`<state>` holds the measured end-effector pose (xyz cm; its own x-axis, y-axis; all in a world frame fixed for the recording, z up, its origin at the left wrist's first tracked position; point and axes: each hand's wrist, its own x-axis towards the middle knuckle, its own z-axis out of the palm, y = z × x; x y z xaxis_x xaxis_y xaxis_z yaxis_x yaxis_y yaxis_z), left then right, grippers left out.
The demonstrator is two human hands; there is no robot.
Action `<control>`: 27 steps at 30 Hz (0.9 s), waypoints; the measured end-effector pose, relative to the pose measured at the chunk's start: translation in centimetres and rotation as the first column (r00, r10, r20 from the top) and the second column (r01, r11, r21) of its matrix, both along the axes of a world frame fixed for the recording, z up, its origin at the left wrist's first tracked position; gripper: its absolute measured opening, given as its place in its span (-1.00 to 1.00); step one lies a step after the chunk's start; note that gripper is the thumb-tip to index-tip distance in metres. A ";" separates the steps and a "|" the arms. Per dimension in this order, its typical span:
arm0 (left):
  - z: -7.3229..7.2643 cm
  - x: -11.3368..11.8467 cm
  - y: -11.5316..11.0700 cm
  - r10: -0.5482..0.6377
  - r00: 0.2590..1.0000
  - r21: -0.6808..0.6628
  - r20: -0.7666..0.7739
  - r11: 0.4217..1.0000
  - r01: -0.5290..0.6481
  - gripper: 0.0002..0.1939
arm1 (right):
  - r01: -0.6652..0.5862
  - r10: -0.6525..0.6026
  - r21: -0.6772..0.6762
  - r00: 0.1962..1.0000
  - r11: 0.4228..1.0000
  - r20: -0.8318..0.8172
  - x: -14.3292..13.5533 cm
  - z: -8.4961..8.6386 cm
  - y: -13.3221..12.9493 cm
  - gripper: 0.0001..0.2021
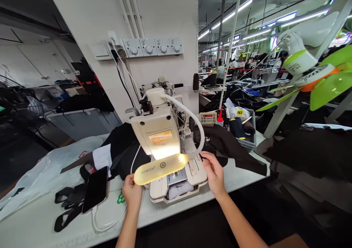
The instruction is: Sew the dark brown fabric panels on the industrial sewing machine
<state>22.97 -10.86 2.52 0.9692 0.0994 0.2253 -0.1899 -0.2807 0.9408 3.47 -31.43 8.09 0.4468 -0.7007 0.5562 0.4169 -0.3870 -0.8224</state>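
Note:
A lit LED lamp (158, 169) on a white gooseneck (202, 130) hangs in front of the beige sewing machine (158, 130). My left hand (132, 192) is closed on the lamp's left end, thumb and fingers pinching its edge. My right hand (213, 172) is by the right edge of the machine bed (159, 190), just below the bend of the gooseneck. Its fingers are curled together; what they hold, if anything, is hidden. Beneath the lamp, the bed shows a metal plate (177, 177) and an open front compartment with pale padding (180, 190).
Left on the white table (115, 224) lie a phone (95, 189), black straps (67, 215) and a plastic bag (52, 167). Dark cloth (228, 141) lies behind on the right, near a control box (208, 118) and a grey bin (253, 139). A green-bladed fan (310, 77) stands right.

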 end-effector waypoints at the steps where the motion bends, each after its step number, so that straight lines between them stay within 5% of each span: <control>1: -0.1 0.1 0.0 -0.002 1.000 0.003 0.004 1.000 0.002 -0.81 | 0.041 -0.039 -0.051 0.999 0.998 0.033 -0.4 1.6 -0.2 -0.83; 3: -0.2 0.2 0.1 -0.004 1.000 0.008 0.008 1.000 0.003 -0.82 | 0.146 -0.119 -0.208 0.983 0.967 0.137 -1.3 5.7 -0.3 -0.83; 5: -0.3 0.2 0.1 -0.004 1.000 0.011 0.008 1.000 0.003 -0.82 | 0.242 -0.171 -0.434 0.965 0.868 0.197 -2.1 10.4 -0.1 -0.85; 8: -0.3 0.3 0.1 -0.004 1.000 0.010 0.004 1.000 0.004 -0.82 | 0.360 -0.316 -0.746 0.925 0.561 0.209 -2.1 16.1 0.7 -0.85; 10: -0.3 0.3 0.1 -0.002 1.000 0.009 0.001 1.000 0.002 -0.83 | 0.349 -0.416 -0.859 0.891 0.375 0.181 -1.2 18.2 1.3 -0.84; 12: -0.2 0.3 0.1 0.002 1.000 0.007 -0.001 1.000 -0.002 -0.85 | 0.306 -0.477 -0.908 0.867 0.284 0.143 -0.1 19.0 1.8 -0.82; 27: -0.1 0.3 0.0 -0.025 1.000 -0.029 -0.005 0.999 0.025 -0.87 | 0.279 -0.488 -0.933 0.862 0.226 0.139 3.2 19.8 1.8 -0.74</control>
